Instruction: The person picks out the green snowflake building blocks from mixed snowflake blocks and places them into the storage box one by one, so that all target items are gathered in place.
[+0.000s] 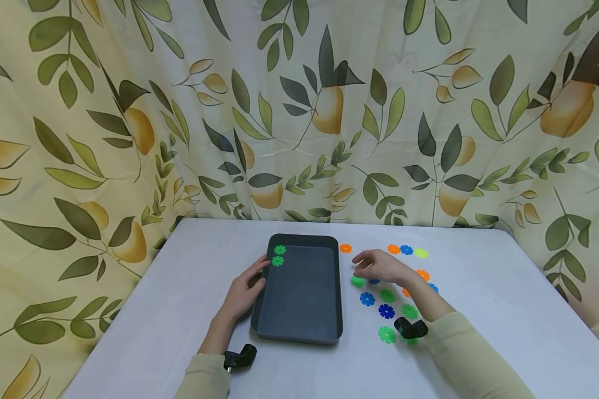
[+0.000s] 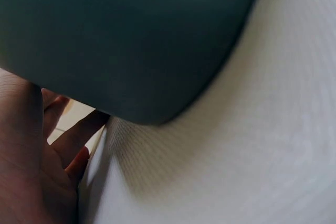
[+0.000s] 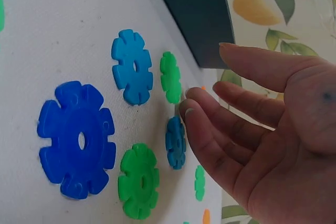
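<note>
A dark grey rectangular tray (image 1: 299, 302) lies on the table, with two green flower-shaped discs (image 1: 278, 260) near its far left corner. My left hand (image 1: 243, 293) rests against the tray's left side, fingertips at the rim; the tray wall (image 2: 131, 45) fills much of the left wrist view. To the right of the tray, my right hand (image 1: 383, 266) hovers over scattered notched plastic discs, its fingers loosely bent and nothing between them. Below its fingertips, the right wrist view has a light blue disc (image 3: 176, 142) and a green disc (image 3: 170, 77). A dark blue disc (image 3: 77, 140) lies closer to that camera.
More discs spread right of the tray, among them an orange one (image 1: 345, 248) by its far right corner and a yellow-green one (image 1: 421, 253) farther right. A leaf-and-fruit patterned curtain (image 1: 299, 166) hangs behind the white table (image 1: 489, 277). Each wrist carries a black camera (image 1: 240, 357).
</note>
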`<state>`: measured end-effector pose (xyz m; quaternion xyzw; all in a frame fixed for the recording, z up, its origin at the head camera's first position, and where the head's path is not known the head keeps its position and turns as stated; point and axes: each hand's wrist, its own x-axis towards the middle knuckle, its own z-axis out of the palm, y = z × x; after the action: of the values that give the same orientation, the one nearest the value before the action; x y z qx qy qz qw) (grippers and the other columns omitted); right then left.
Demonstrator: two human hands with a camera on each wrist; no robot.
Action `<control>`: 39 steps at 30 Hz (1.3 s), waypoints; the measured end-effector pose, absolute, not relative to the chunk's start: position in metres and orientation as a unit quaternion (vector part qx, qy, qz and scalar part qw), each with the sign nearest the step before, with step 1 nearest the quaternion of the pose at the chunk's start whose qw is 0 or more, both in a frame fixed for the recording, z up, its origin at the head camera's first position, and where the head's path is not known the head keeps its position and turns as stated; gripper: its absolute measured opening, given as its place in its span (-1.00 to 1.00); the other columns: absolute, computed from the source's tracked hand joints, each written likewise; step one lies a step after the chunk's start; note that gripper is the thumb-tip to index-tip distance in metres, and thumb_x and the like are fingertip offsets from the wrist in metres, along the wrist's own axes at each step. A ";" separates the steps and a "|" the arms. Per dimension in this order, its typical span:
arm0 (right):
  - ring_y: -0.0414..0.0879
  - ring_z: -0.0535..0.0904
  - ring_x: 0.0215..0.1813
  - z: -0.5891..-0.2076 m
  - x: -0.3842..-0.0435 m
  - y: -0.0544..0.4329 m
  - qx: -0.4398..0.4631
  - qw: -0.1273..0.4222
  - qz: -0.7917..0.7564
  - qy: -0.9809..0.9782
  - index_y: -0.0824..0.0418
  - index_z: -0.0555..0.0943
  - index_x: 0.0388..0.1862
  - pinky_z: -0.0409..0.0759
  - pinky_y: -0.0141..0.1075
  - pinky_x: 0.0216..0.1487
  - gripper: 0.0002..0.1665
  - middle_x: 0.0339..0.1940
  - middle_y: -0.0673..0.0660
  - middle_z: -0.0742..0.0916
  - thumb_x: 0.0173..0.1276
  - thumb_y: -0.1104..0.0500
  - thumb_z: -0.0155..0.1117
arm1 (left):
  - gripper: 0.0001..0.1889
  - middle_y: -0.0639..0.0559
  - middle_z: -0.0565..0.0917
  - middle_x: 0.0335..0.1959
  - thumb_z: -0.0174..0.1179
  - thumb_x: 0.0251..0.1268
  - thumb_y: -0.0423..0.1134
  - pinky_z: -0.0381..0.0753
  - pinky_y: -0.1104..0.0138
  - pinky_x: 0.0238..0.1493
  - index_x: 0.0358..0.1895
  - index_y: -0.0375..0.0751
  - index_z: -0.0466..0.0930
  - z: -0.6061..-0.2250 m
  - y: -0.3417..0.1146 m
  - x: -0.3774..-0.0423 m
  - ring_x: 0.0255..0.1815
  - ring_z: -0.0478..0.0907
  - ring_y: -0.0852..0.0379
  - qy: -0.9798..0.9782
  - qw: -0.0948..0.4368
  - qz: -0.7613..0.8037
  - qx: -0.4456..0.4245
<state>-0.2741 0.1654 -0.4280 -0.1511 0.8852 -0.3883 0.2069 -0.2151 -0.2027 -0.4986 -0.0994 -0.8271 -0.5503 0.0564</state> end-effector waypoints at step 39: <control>-0.01 0.52 -0.21 -0.436 -0.268 0.153 -0.194 0.160 -0.290 0.923 0.25 0.72 -0.13 0.65 -0.13 -0.03 -0.73 -0.26 0.07 0.68 0.17 0.39 0.48 | -0.53 0.07 0.35 0.51 0.09 0.43 -0.43 0.33 0.10 0.43 0.38 -0.22 0.51 -0.499 -0.203 -0.215 0.49 0.29 0.03 -0.822 0.058 -0.557 -0.107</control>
<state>-0.2680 0.1525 -0.4361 -0.1942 0.9233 -0.2899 0.1605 -0.2149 -0.2030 -0.4986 -0.1074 -0.8216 -0.5569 0.0582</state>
